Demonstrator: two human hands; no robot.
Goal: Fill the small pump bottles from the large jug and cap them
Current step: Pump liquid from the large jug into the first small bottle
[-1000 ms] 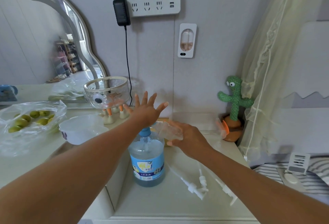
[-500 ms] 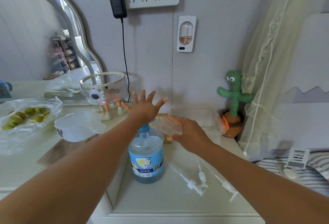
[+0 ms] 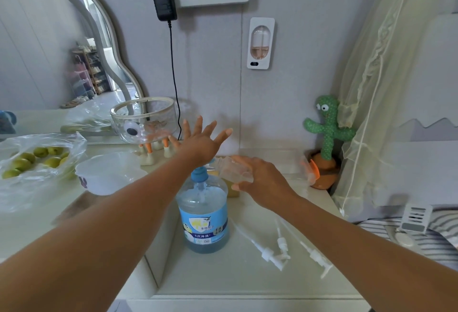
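Blue-labelled jug (image 3: 202, 222), green cactus (image 3: 328, 130)

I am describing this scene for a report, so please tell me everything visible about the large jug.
The large jug is clear plastic, round and squat, standing upright on the low white counter. Bluish liquid fills most of it. A blue and white label wraps its lower half. A blue pump head tops the neck, with a tube running down inside. The left hand, fingers spread, seems to press the pump with its heel.
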